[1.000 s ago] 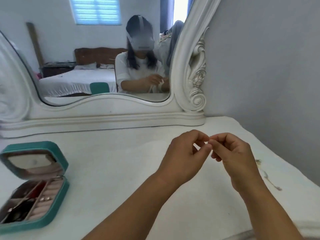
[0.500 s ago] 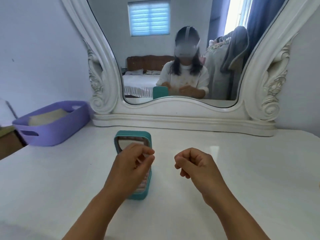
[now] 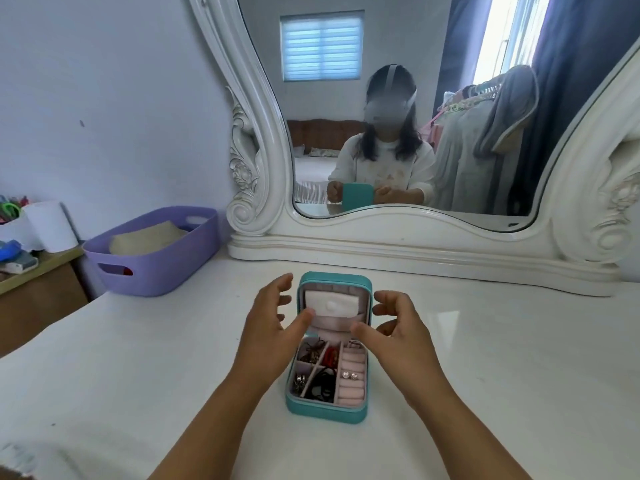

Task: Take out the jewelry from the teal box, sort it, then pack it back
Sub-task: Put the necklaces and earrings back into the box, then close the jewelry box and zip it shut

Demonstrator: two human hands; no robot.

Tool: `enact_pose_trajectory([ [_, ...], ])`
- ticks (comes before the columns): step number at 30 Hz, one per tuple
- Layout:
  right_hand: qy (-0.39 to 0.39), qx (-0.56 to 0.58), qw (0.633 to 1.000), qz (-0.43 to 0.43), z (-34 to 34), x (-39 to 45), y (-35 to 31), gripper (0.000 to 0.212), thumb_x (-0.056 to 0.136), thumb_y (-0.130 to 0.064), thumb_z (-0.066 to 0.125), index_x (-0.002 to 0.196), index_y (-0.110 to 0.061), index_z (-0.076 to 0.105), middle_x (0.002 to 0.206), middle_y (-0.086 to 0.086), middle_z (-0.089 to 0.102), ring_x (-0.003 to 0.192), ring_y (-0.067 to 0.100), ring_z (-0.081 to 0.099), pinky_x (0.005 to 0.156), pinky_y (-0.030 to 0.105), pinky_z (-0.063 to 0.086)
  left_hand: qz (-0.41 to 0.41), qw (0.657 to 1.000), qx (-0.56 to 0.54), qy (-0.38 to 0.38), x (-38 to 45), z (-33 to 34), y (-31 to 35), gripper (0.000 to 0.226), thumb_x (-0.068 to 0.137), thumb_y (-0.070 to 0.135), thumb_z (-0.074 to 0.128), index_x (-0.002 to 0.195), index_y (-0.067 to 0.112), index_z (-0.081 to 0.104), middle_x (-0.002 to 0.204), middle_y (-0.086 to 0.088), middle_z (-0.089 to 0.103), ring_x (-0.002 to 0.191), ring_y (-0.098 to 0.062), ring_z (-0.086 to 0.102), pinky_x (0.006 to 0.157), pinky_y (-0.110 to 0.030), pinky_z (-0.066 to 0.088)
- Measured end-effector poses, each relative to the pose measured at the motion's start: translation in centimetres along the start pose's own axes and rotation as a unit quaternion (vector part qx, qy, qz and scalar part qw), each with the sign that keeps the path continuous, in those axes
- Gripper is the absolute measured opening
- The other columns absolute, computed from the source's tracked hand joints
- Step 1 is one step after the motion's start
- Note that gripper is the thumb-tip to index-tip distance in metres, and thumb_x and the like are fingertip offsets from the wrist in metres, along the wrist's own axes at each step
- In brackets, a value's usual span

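Note:
The teal box [image 3: 325, 410] stands open on the white dresser top [image 3: 502, 358], its lid [image 3: 335, 282] upright with a pale pink lining and a white pad. Inside lie a pair of stud earrings [image 3: 349, 375] on the pink ring rolls, dark hair ties [image 3: 320, 384], a red piece [image 3: 331, 356] and tangled chains [image 3: 310, 353]. My left hand [image 3: 268, 327] hovers at the lid's left side with fingers spread. My right hand [image 3: 398, 332] hovers at the lid's right side, also spread. Neither hand holds anything.
A large white ornate mirror [image 3: 398, 237] stands behind the box and reflects a person. A purple basket [image 3: 156, 258] with a folded cloth sits at the back left. A wooden side table [image 3: 38, 289] with a paper roll stands further left.
The view swung left until the box sits in front of me. My hands, pinched together a second ago, have opened and moved to either side of the upright lid.

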State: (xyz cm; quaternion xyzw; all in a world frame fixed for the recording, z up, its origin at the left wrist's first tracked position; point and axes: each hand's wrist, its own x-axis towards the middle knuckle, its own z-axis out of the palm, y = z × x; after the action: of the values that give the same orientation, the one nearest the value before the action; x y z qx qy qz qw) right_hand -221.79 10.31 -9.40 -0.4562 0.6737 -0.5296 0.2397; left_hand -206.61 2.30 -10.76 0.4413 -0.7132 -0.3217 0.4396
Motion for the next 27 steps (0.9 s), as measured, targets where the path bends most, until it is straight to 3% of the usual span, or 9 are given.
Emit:
enact_pose_trajectory([
  [3, -0.006, 0.009, 1.000, -0.016, 0.3, 0.3, -0.4, 0.059, 0.079, -0.029, 0.068, 0.130, -0.031, 0.038, 0.117, -0.011, 0.050, 0.080, 0.004, 0.055, 0.055, 0.012, 0.042, -0.001, 0.996, -0.042, -0.080, 0.3, 0.2, -0.1, 0.065, 0.086, 0.022, 0.061, 0.139, 0.039, 0.026, 0.133, 0.016, 0.045, 0.117, -0.007, 0.047, 0.095, -0.027, 0.046],
  [6, -0.028, 0.022, 0.999, -0.035, 0.4, 0.3, -0.5, 0.060, 0.079, -0.036, 0.067, 0.132, -0.036, 0.038, 0.115, -0.013, 0.054, 0.079, 0.002, 0.059, 0.052, 0.007, 0.045, -0.002, 0.989, -0.088, -0.116, -0.1, 0.0, 0.3, 0.064, 0.088, 0.025, 0.058, 0.138, 0.045, 0.023, 0.127, 0.017, 0.049, 0.105, -0.004, 0.059, 0.076, -0.019, 0.054],
  [9, -0.045, 0.028, 0.997, -0.049, 0.3, -0.3, -0.4, 0.051, 0.075, -0.051, 0.062, 0.122, -0.035, 0.049, 0.103, -0.018, 0.060, 0.074, -0.009, 0.058, 0.055, 0.004, 0.044, 0.013, 0.987, -0.120, -0.102, -1.0, -0.5, 0.6, 0.042, 0.089, 0.038, 0.048, 0.129, 0.042, 0.037, 0.115, 0.022, 0.052, 0.091, 0.015, 0.059, 0.062, -0.007, 0.049],
  [12, -0.049, 0.012, 0.997, -0.053, 0.3, -1.4, 0.1, 0.054, 0.066, -0.066, 0.048, 0.107, -0.033, 0.059, 0.101, -0.018, 0.062, 0.075, -0.008, 0.056, 0.062, 0.004, 0.044, 0.048, 0.991, -0.108, -0.070, -1.7, -1.0, -0.4, 0.031, 0.087, 0.053, 0.039, 0.107, 0.040, 0.059, 0.105, 0.021, 0.065, 0.100, 0.009, 0.057, 0.078, -0.006, 0.044],
  [15, -0.054, -0.012, 0.995, -0.079, 0.4, -2.3, 1.0, 0.046, 0.070, -0.063, 0.047, 0.099, -0.031, 0.062, 0.105, -0.017, 0.060, 0.082, -0.004, 0.054, 0.072, 0.013, 0.043, 0.055, 0.991, -0.094, -0.073, -2.6, -1.1, -1.5, 0.033, 0.082, 0.053, 0.043, 0.095, 0.034, 0.067, 0.105, 0.026, 0.063, 0.102, 0.006, 0.057, 0.080, -0.004, 0.041],
  [19, -0.079, -0.065, 0.991, -0.091, 0.6, -3.2, 2.2, 0.032, 0.080, -0.040, 0.064, 0.110, -0.030, 0.056, 0.118, -0.020, 0.048, 0.092, 0.000, 0.050, 0.077, 0.012, 0.039, 0.047, 0.989, -0.088, -0.107, -3.5, -1.3, -2.9, 0.036, 0.072, 0.050, 0.053, 0.103, 0.037, 0.066, 0.122, 0.027, 0.055, 0.114, 0.007, 0.051, 0.088, -0.006, 0.041],
  [24, -0.110, -0.078, 0.990, -0.049, 0.5, -3.6, 3.0, 0.053, 0.080, -0.039, 0.066, 0.126, -0.035, 0.042, 0.123, -0.025, 0.036, 0.121, 0.009, 0.036, 0.103, 0.029, 0.036, 0.005, 0.982, -0.092, -0.166, -3.9, -1.2, -3.5, 0.049, 0.069, 0.050, 0.053, 0.118, 0.053, 0.047, 0.139, 0.029, 0.036, 0.126, 0.009, 0.038, 0.102, -0.017, 0.036],
  [27, -0.162, 0.017, 0.986, 0.035, 0.4, -3.2, 3.4, 0.076, 0.067, -0.054, 0.069, 0.133, -0.044, 0.033, 0.127, -0.017, 0.040, 0.121, 0.010, 0.044, 0.104, 0.035, 0.042, -0.045, 0.962, -0.135, -0.234, -3.4, -1.0, -3.1, 0.060, 0.068, 0.039, 0.060, 0.123, 0.052, 0.041, 0.141, 0.020, 0.038, 0.127, 0.003, 0.040, 0.101, -0.018, 0.038],
])
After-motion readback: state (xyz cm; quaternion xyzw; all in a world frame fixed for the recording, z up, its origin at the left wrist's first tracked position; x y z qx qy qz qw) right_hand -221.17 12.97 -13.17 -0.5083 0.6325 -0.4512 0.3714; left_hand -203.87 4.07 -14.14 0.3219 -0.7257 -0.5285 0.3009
